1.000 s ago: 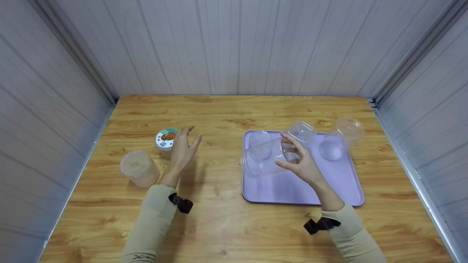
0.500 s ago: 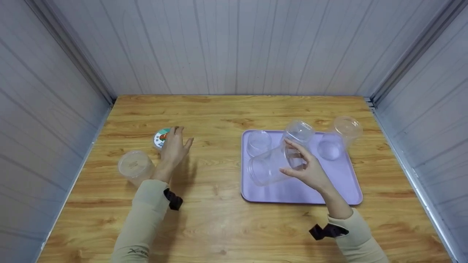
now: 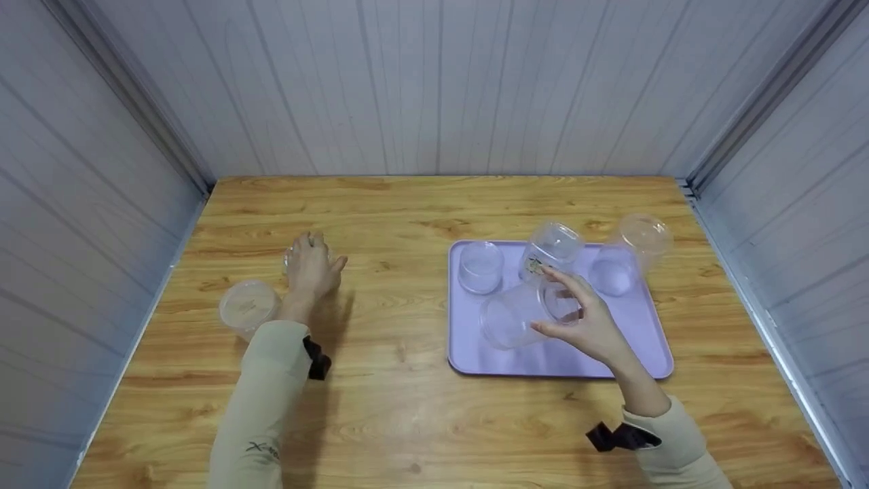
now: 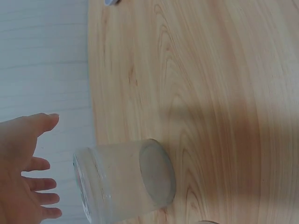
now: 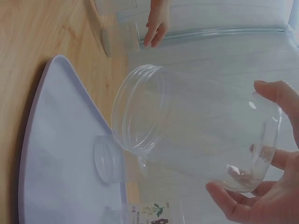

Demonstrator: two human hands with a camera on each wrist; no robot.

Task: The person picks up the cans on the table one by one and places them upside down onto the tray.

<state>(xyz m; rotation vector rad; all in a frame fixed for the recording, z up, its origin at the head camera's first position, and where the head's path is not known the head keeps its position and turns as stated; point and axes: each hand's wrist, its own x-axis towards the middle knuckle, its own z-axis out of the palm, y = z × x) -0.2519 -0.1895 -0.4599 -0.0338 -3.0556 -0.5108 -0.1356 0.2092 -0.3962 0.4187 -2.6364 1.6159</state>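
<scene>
My left hand (image 3: 311, 272) hovers over a lidded jar (image 4: 126, 179), mostly covering it in the head view. In the left wrist view its fingers are spread, with a gap between them and the jar's lid (image 4: 84, 186). My right hand (image 3: 584, 322) holds a clear, empty plastic jar (image 3: 512, 316) round its base, thumb on one side and fingers on the other. This jar is tilted over the purple tray (image 3: 475, 360), its open mouth (image 5: 140, 109) pointing left.
A second lidded jar (image 3: 250, 309), cloudy-looking, stands nearer at the left. Toward the tray's back are a short clear jar (image 3: 481, 268), a clear jar with a printed label (image 3: 551, 248) and another clear jar (image 3: 621, 261). Panel walls (image 3: 438, 88) enclose the wooden table (image 3: 400, 407).
My left hand has moved left over the lidded jar and now hides its printed lid. My right hand has drawn the clear jar a little right and nearer.
</scene>
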